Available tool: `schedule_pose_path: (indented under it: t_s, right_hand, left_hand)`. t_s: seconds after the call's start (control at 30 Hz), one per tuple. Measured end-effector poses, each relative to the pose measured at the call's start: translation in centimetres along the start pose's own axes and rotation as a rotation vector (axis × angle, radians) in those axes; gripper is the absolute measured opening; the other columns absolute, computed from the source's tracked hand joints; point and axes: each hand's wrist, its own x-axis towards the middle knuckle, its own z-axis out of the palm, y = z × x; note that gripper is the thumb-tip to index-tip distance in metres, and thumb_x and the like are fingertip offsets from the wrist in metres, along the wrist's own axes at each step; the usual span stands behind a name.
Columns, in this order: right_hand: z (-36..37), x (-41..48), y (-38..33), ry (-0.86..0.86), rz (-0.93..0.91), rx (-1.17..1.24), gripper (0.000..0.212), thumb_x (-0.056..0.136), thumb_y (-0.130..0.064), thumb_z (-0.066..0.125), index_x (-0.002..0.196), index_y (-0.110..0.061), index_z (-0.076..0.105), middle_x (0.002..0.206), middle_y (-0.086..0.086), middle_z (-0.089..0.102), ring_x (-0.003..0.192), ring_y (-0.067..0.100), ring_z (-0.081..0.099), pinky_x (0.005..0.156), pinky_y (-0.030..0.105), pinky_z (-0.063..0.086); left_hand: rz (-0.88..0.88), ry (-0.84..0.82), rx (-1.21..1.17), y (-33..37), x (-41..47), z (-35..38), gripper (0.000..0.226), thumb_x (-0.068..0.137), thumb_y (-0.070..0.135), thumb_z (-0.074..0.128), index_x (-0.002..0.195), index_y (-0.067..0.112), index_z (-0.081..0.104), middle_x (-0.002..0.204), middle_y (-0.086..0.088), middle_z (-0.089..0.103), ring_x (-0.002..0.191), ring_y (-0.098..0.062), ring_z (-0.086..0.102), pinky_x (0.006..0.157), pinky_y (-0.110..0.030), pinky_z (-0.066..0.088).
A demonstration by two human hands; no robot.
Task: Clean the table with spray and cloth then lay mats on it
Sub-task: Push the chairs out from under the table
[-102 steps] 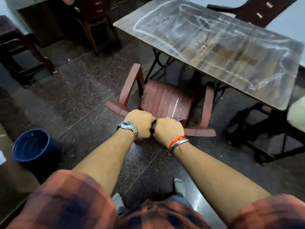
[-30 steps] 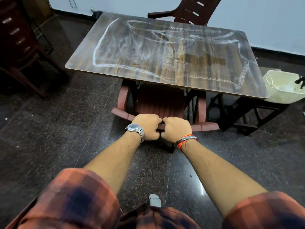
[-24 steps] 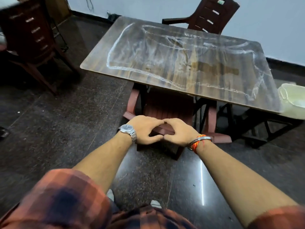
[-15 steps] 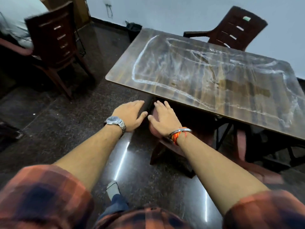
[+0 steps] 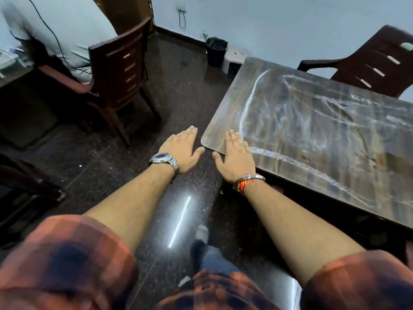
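Both hands had let go of the chair pushed under the table point(image 5: 312, 130); the left hand point(image 5: 181, 151) and right hand point(image 5: 234, 157) hung flat and empty. Streaks marked the tabletop, no mats in view.

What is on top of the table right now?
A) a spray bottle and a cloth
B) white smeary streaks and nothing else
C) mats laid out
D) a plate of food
B: the table shows only white smeary streaks across its wood-look top, with no bottle, cloth, mats or plate on the part in view, and both hands are open and empty.
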Motion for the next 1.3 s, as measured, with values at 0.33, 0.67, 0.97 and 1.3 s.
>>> schedule_pose_path:
  t_s: [0.33, 0.67, 0.97, 1.3]
  right_hand:
    - [0.6, 19.0, 0.2, 0.06, 0.126, 0.009, 0.073, 0.093, -0.043, 0.043, 0.149, -0.005, 0.018, 0.158, 0.011, 0.017, 0.146, 0.025, 0.011, 0.119, 0.043, 0.012]
    - [2.9, 33.6, 0.9, 0.03, 0.28, -0.038, 0.074, 0.093, -0.042, 0.045, 0.15, -0.005, 0.017, 0.158, 0.012, 0.015, 0.147, 0.024, 0.01, 0.119, 0.04, 0.011]
    - [3.5, 48.1, 1.9, 0.068, 0.516, -0.038, 0.074, 0.093, -0.043, 0.044, 0.151, -0.008, 0.015, 0.159, 0.01, 0.012, 0.147, 0.024, 0.009, 0.119, 0.041, 0.01]
    - [1.7, 62.9, 10.9, 0.124, 0.759, -0.05, 0.077, 0.093, -0.046, 0.043, 0.151, -0.006, 0.012, 0.159, 0.012, 0.01, 0.147, 0.025, 0.006, 0.12, 0.042, 0.01]
  left_hand:
    - [0.122, -0.1, 0.096, -7.2, 18.6, -3.1, 0.073, 0.098, 0.05, 0.036, 0.155, 0.011, 0.012, 0.162, -0.005, 0.013, 0.146, -0.02, 0.022, 0.118, -0.04, 0.019]
    - [0.224, -0.179, 0.048, -12.7, 35.4, -2.1, 0.075, 0.096, 0.051, 0.037, 0.154, 0.011, 0.013, 0.162, -0.006, 0.015, 0.145, -0.022, 0.025, 0.118, -0.042, 0.021]
    - [0.522, -0.21, 0.202, -17.7, 53.2, -4.4, 0.084, 0.093, 0.05, 0.047, 0.156, 0.013, 0.005, 0.163, -0.003, 0.006, 0.147, -0.019, 0.018, 0.119, -0.041, 0.015]
    - [0.727, -0.196, 0.205, -12.7, 74.6, -3.9, 0.093, 0.088, 0.024, 0.066, 0.156, 0.019, 0.003, 0.164, 0.001, 0.0, 0.148, -0.016, 0.017, 0.12, -0.038, 0.016]
